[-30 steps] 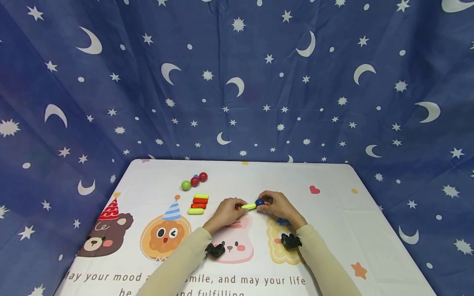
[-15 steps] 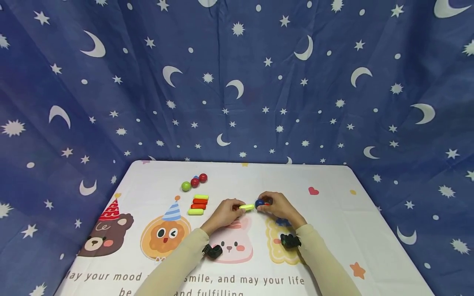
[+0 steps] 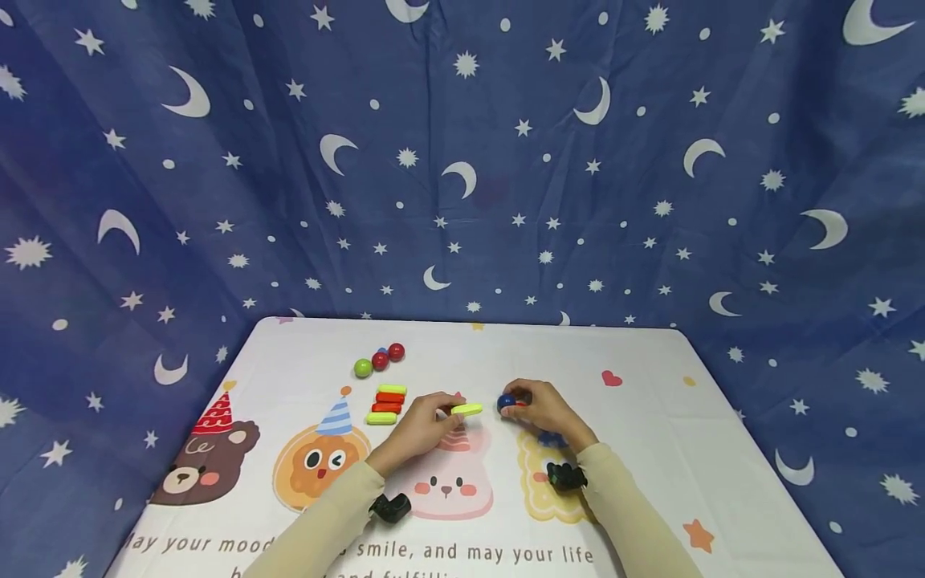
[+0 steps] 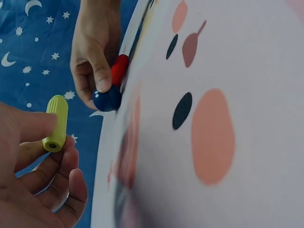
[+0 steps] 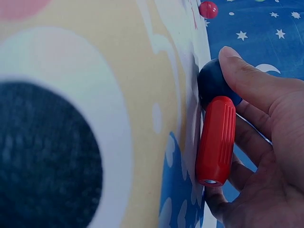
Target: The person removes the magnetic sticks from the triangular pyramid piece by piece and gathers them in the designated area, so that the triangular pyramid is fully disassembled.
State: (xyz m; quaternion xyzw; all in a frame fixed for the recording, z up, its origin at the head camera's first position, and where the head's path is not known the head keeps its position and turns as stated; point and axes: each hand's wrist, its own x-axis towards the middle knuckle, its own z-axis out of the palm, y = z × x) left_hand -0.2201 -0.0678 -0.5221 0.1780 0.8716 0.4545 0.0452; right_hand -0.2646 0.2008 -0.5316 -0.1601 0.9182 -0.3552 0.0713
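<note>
My left hand pinches a yellow ribbed rod between thumb and fingers, a little above the table; a small dark hole shows in its near end. To its right, my right hand grips a dark blue ball with thumb and fingertips. A red ribbed rod meets the blue ball and lies along the inside of the right hand's fingers. A gap separates the yellow rod from the blue ball.
Left of my hands lies a row of red and yellow rods. Behind them sit a green ball, two red balls and a mostly hidden blue one. A printed white cloth covers the table; a starry blue curtain hangs behind.
My left hand has drawn the yellow rod leftward, away from the blue ball it met a second ago. The right hand has stayed nearly still with the ball and red rod.
</note>
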